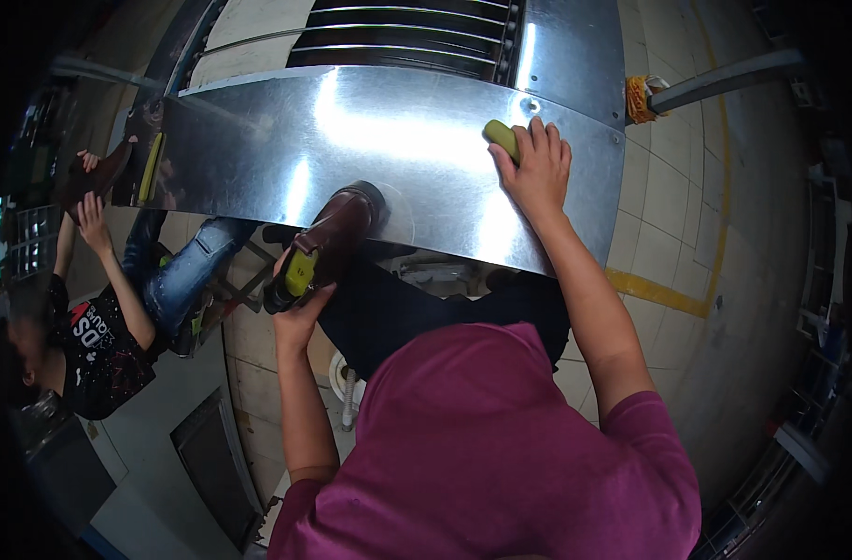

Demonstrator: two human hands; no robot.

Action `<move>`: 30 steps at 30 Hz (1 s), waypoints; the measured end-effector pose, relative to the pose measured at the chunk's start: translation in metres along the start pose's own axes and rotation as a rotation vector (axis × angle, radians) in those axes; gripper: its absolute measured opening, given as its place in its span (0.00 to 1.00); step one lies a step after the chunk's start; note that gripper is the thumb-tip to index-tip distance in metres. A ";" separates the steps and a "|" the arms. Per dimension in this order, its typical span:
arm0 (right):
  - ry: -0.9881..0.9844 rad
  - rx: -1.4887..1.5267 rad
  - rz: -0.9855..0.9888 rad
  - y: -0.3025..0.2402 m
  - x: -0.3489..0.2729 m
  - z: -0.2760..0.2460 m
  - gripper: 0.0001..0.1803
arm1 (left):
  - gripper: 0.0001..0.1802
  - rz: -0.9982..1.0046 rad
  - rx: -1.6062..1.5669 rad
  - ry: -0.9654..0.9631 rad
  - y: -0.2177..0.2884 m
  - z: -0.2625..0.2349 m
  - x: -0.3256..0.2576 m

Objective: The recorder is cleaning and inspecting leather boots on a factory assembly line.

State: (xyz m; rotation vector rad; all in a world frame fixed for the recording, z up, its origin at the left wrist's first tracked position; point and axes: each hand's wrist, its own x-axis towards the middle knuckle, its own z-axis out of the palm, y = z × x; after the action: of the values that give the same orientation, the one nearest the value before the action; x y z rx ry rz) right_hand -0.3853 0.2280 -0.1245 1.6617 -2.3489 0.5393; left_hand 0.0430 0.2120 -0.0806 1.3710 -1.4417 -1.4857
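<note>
My left hand (300, 313) grips a dark brown leather shoe (337, 224) by its heel end, below the near edge of the metal table. The shoe is tilted, its toe pointing up and to the right over the table edge, and a yellow-green shoe last (300, 271) shows in its opening. My right hand (538, 173) is closed on an olive-green rounded bar (503, 140), at the right part of the table top. One end of the bar sticks out past my thumb; the rest is hidden under my fingers. What the bar is made of, I cannot tell.
A shiny metal table (426, 187) lies in front, with a conveyor of metal rollers (398, 37) beyond it. At the left, another person's hand (95, 224) is on a dark shoe (99, 177), near a yellow-green strip (151, 168). A grey metal bar (725, 82) juts out at the right.
</note>
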 end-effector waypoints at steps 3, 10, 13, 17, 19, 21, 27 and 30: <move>0.005 0.052 -0.031 0.008 -0.001 0.010 0.29 | 0.45 0.051 0.029 0.022 -0.006 0.005 0.006; -0.177 1.264 0.368 -0.093 0.019 -0.005 0.21 | 0.47 0.076 0.091 0.043 -0.010 0.007 0.007; -0.444 2.045 0.835 -0.135 0.041 -0.019 0.19 | 0.48 0.068 0.067 0.033 -0.009 0.007 0.009; -0.388 2.305 0.783 -0.159 0.057 -0.014 0.16 | 0.50 0.171 0.074 -0.020 -0.009 0.008 0.012; -0.393 2.320 0.768 -0.165 0.060 -0.011 0.14 | 0.50 0.206 0.114 -0.042 -0.008 0.008 0.013; -0.397 2.326 0.760 -0.171 0.062 -0.007 0.14 | 0.51 0.236 0.132 -0.063 -0.005 0.007 0.014; -0.308 2.237 0.752 -0.187 0.052 -0.013 0.12 | 0.49 0.311 0.258 -0.099 0.002 0.006 0.013; -0.080 2.022 0.541 -0.210 0.038 -0.019 0.08 | 0.48 0.366 0.280 -0.077 0.005 0.010 0.018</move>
State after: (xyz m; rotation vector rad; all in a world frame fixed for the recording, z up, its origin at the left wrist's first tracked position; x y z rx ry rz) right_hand -0.2012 0.1410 -0.0568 0.9468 -1.7859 3.6313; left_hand 0.0281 0.1973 -0.0814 1.1332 -1.8891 -1.1438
